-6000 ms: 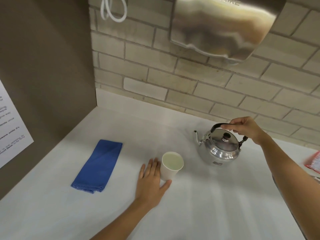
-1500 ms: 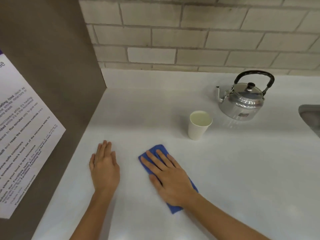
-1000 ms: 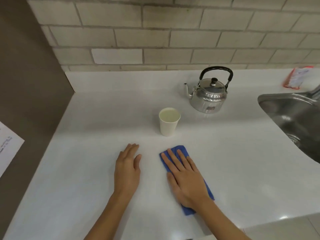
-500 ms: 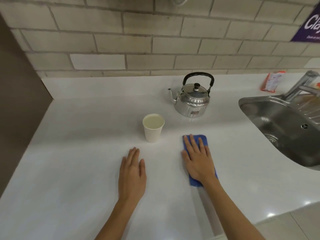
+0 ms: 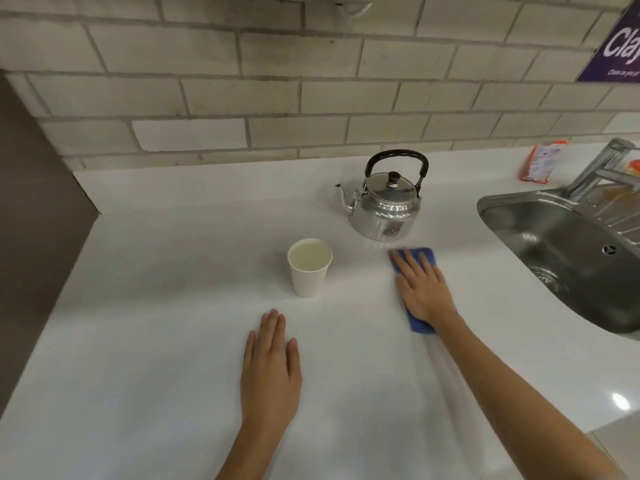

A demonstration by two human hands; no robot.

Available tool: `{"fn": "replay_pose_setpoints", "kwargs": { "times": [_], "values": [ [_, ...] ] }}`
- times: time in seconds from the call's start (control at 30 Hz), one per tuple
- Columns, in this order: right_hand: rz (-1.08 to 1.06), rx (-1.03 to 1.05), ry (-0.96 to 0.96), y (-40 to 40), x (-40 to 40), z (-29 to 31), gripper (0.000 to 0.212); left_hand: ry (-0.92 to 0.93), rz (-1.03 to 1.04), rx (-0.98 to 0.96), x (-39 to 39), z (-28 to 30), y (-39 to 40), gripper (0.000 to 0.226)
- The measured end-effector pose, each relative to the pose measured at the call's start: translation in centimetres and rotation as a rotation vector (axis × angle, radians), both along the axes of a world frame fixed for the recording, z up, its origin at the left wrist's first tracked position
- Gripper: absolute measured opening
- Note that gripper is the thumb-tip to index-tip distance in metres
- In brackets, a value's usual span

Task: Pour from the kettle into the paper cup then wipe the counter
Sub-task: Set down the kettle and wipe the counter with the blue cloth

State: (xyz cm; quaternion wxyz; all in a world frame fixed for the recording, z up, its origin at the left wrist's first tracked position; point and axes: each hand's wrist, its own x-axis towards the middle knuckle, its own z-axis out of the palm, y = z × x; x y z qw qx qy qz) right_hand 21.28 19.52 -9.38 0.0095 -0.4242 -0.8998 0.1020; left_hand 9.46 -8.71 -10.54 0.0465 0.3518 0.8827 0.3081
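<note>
On the white counter [image 5: 145, 306] the right hand [image 5: 420, 292] lay flat, palm down, on a folded blue cloth [image 5: 417, 322], its fingers [image 5: 408, 263] stretched out straight and slightly spread rather than curled, pressing the cloth to the surface without gripping it. The cloth showed beyond the fingertips at its far end and below the wrist at its near end (the middle was hidden under the palm). Its far edge lay just near of the steel kettle [image 5: 384, 206], close to the kettle's base but apart from it.

The kettle stood upright toward the far side of the counter, lid on, black handle raised, spout pointing left. The paper cup [image 5: 309, 268] stood upright to the near left of the kettle, apart from it, with pale liquid reaching near its rim. The cloth and right hand were to the right of the cup, well clear of it.

The left hand [image 5: 270, 365] rested flat on the bare counter, near of the cup and not touching it, fingers extended and close together, holding nothing.

A steel sink [image 5: 568, 258] was set into the counter at the right, a tap [image 5: 601, 166] at its far edge.
</note>
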Motion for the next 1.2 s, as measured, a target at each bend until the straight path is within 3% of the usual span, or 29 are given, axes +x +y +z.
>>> {"fn": "replay_pose_setpoints", "kwargs": {
  "times": [0.1,0.17,0.23,0.37,0.5,0.57,0.73,0.8,0.93,1.1,1.2],
  "values": [
    [0.167,0.037,-0.006,-2.7,-4.7,-0.2,0.054,0.007,-0.006,0.001,-0.1,-0.2,0.1,0.047],
    [0.4,0.038,0.012,-5.2,-3.0,-0.8,0.054,0.023,-0.005,0.004,-0.1,-0.2,0.0,0.045],
    [0.479,-0.033,0.042,-5.0,0.3,-0.8,0.052,0.028,-0.001,0.024,0.0,-0.1,0.0,0.047],
    [0.341,0.01,0.059,-1.3,-1.4,-0.4,0.052,0.011,-0.013,0.008,0.0,0.1,0.1,0.045],
    [0.549,0.008,0.038,-1.1,-8.0,-0.8,0.052,0.017,-0.021,-0.024,0.0,0.3,0.2,0.047],
    [0.556,-0.028,0.038,0.0,-10.2,-0.8,0.051,0.025,-0.025,-0.004,-0.1,0.4,0.2,0.05],
    [0.341,-0.05,0.064,1.0,-14.5,-0.6,0.052,0.043,0.015,0.047,0.1,0.4,0.3,0.068],
    [0.329,-0.035,0.063,-0.3,-14.0,-0.9,0.053,0.059,0.019,0.06,0.1,0.3,0.4,0.075],
    [0.563,-0.022,0.056,-1.2,-7.4,-1.3,0.052,0.076,0.018,0.063,0.1,0.3,0.4,0.077],
    [0.261,0.04,0.064,-0.5,-4.2,-0.2,0.052,0.073,-0.004,0.051,0.0,0.6,0.2,0.077],
    [0.377,0.031,0.097,-3.4,-1.2,-1.0,0.053,0.048,-0.006,0.053,0.0,0.9,0.2,0.079]
  ]
}}
